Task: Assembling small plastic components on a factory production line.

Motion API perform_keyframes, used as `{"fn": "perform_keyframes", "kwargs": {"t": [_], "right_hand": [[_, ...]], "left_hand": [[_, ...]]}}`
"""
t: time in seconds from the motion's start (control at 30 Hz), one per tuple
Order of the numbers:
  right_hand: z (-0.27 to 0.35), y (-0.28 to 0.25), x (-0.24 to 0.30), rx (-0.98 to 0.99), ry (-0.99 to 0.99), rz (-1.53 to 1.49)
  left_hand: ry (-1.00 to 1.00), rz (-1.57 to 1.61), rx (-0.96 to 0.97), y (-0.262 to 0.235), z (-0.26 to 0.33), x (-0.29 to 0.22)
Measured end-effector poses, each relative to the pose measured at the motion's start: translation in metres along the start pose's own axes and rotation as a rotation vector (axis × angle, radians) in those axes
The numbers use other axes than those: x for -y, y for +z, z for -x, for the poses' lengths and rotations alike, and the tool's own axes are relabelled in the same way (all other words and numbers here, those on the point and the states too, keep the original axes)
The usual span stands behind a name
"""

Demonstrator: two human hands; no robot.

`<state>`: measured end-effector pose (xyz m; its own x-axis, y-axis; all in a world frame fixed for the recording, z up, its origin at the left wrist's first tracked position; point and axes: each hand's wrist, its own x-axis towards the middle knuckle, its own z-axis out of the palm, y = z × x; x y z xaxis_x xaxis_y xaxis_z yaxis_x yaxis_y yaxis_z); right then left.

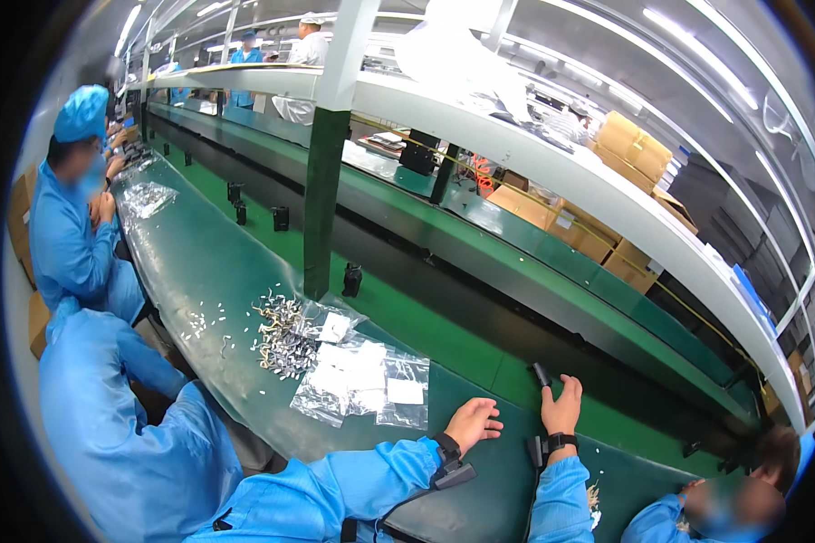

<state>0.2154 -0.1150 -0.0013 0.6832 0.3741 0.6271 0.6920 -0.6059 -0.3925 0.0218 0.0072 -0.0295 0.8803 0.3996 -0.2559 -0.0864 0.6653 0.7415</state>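
Note:
My left hand point(474, 423) hovers over the green table mat, its fingers loosely spread and nothing in them. To its right, my right hand point(563, 407) reaches over the green conveyor belt, thumb and fingers apart. A small black device point(539, 373) lies tilted just beyond the right thumb; whether the two touch is hard to tell. Left of my hands, clear plastic bags point(358, 380) with white labels lie flat on the mat. Beside them is a pile of small metal and white parts point(285, 339).
Black devices point(352, 279) stand spaced along the conveyor belt point(462, 353). A green-and-white post point(326, 199) rises at the mat's edge. Co-workers in blue sit at left point(136, 407) and lower right point(656, 520). Cardboard boxes point(629, 149) sit on the far shelf.

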Motion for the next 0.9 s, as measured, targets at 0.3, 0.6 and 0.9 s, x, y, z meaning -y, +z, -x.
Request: {"fn": "perform_keyframes", "kwargs": {"t": [0.3,0.6,0.9], "right_hand": [[-0.094,0.0,0.149,0.599,-0.362,-0.322],[-0.134,0.121,0.314,0.888,-0.72,-0.354],[-0.118,0.182,0.346,0.949,-0.798,-0.363]], "left_hand": [[-0.03,0.145,0.02,0.001,-0.006,-0.005],[-0.042,0.381,-0.087,-0.013,-0.012,-0.034],[0.028,0.357,-0.141,-0.006,-0.009,-0.032]]}}
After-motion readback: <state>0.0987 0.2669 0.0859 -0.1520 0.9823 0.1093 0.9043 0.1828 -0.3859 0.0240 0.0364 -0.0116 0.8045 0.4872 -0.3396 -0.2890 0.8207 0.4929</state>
